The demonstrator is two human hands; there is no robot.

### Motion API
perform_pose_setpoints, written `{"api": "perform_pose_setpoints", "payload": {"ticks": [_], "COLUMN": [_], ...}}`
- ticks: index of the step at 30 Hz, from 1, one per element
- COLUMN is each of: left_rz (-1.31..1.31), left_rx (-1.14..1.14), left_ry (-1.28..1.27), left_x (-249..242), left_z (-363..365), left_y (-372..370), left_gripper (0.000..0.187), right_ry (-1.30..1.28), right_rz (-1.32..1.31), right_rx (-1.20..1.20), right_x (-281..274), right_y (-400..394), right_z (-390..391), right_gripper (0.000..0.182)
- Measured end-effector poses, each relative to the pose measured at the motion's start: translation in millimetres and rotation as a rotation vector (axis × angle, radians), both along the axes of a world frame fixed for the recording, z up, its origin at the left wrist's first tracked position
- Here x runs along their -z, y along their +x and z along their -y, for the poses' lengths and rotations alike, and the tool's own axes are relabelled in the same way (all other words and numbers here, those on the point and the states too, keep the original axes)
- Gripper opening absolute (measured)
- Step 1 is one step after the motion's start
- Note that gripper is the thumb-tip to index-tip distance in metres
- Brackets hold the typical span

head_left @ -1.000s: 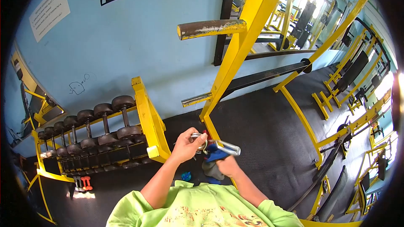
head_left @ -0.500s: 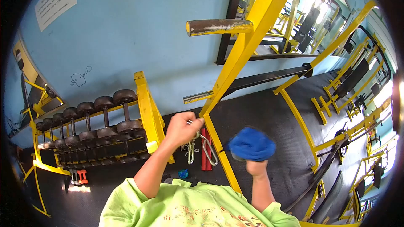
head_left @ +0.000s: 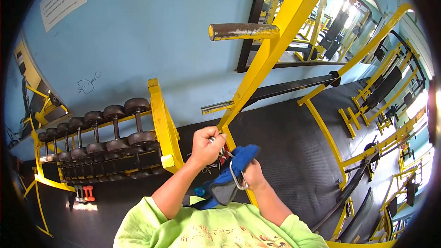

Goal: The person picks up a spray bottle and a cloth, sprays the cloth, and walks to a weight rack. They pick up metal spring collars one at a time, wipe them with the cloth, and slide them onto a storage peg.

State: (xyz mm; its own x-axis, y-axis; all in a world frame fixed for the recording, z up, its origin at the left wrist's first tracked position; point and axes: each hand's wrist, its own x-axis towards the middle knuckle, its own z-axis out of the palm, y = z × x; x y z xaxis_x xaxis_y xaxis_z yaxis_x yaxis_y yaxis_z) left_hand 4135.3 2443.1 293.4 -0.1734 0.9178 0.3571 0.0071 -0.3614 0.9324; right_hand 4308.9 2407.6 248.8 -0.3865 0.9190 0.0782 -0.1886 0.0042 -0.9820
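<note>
My left hand (head_left: 207, 148) is closed in a fist around metal carabiners, and part of the metal shows between its fingers. One large silver carabiner (head_left: 233, 171) hangs down against a blue cloth (head_left: 227, 177) with a grey underside. My right hand (head_left: 254, 174) grips this cloth from the right, its fingers partly hidden behind the fabric. The cloth's lower end drapes toward my green shirt (head_left: 216, 227). Both hands are close together in front of my chest.
A yellow rack (head_left: 161, 124) of black dumbbells (head_left: 117, 128) stands to the left. Before me rises a yellow frame post (head_left: 271, 46) with a worn peg (head_left: 243, 31). Small red dumbbells (head_left: 88, 193) and a blue item (head_left: 199, 191) lie on the black floor.
My right hand has brought the blue cloth left and inward, up against the hanging carabiner. My left hand has shifted slightly right, still gripping the carabiners.
</note>
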Motion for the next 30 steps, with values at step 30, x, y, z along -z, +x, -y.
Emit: {"api": "perform_pose_setpoints", "payload": {"ticks": [30], "left_rz": [-0.529], "left_rx": [-0.382], "left_ry": [-0.206], "left_x": [-48.4], "left_z": [7.9], "left_y": [23.4], "left_gripper": [0.038], "right_ry": [0.922], "right_rz": [0.92], "right_rx": [0.457], "right_x": [-34.3], "right_y": [-12.3], "right_z": [-7.1], "right_gripper": [0.034]}}
